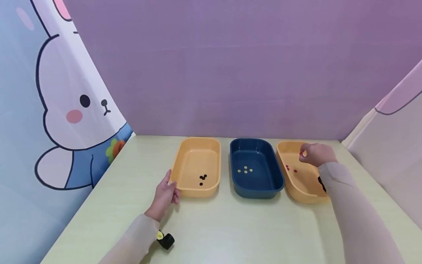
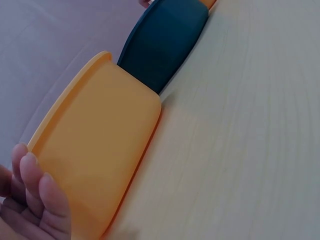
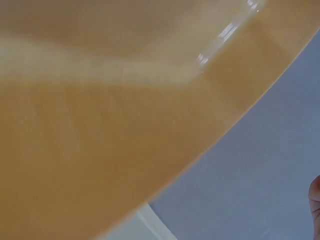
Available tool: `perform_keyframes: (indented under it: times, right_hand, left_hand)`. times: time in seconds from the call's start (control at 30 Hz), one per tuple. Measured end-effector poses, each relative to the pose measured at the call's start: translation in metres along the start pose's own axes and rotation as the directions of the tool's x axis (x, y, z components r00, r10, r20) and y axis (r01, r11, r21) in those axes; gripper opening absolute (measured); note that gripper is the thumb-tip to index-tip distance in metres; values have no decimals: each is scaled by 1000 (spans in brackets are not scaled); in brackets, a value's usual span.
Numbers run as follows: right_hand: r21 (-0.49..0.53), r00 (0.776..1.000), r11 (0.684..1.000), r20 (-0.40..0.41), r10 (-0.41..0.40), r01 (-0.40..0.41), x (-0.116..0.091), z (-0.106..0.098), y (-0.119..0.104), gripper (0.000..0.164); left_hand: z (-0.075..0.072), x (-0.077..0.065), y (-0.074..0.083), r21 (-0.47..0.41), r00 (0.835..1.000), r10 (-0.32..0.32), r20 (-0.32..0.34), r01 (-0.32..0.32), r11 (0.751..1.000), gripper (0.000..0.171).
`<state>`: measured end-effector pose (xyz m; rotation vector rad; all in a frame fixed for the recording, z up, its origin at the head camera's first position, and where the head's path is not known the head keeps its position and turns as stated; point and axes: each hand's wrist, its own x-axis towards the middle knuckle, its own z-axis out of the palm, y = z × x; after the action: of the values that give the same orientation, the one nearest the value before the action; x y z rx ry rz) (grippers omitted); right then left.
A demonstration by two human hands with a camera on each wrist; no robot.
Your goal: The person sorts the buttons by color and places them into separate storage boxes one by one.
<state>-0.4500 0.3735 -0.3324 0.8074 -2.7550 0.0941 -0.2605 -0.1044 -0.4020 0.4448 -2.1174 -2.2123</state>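
My left hand grips the near left corner of a yellow-orange tray. In the left wrist view, its fingers lie against the tray's outer wall. Several black buttons lie in that tray. Over the right yellow-orange tray, my right hand pinches a small red button between thumb and fingertips. A few red buttons lie on that tray's floor; my forearm hides part of it. In the right wrist view only the edge of the hand shows.
Between the two yellow-orange trays stands a dark blue tray holding several pale yellow buttons. All three rest on a light wood-grain table. A purple cloth hangs behind, and a rabbit-print cloth hangs at left.
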Motion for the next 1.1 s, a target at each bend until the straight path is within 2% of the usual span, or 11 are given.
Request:
perform_keyframes:
  times: [0.13, 0.27, 0.4, 0.53, 0.7, 0.93, 1.0, 1.1]
  right_hand:
    - [27, 997, 999, 75, 33, -36, 4, 7, -4, 16]
    - [30, 994, 997, 91, 68, -71, 8, 16, -3, 17]
    - [49, 986, 992, 123, 111, -118, 6, 24, 1, 18]
    - [40, 974, 987, 169, 149, -158, 3, 25, 4, 27]
    - [7, 966, 984, 190, 172, -177, 7, 9, -5, 40]
    - [-50, 979, 992, 164, 122, -115, 25, -36, -22, 46]
    - [-63, 978, 991, 164, 127, -118, 23, -46, -29, 49]
    - [-75, 983, 989, 121, 135, -127, 15, -57, -41, 50]
  left_hand:
    - [-2, -1, -2, 5, 1000, -5, 0, 5, 1000, 60]
    - [-4, 2, -2, -9, 1000, 16, 3, -16, 1000, 60]
    - [-5, 2, -3, -12, 1000, 6, 11, -6, 1000, 60]
    - [-6, 0, -3, 8, 1000, 1, 19, -1, 1000, 61]
    - [-9, 0, 1, 43, 1000, 16, 15, -17, 999, 60]
    - [-18, 1, 4, 132, 999, 33, 8, -34, 991, 61]
    - [-21, 1, 4, 160, 1000, 19, 7, -20, 987, 61]
    - [-27, -1, 6, 183, 1000, 2, -7, -1, 983, 60]
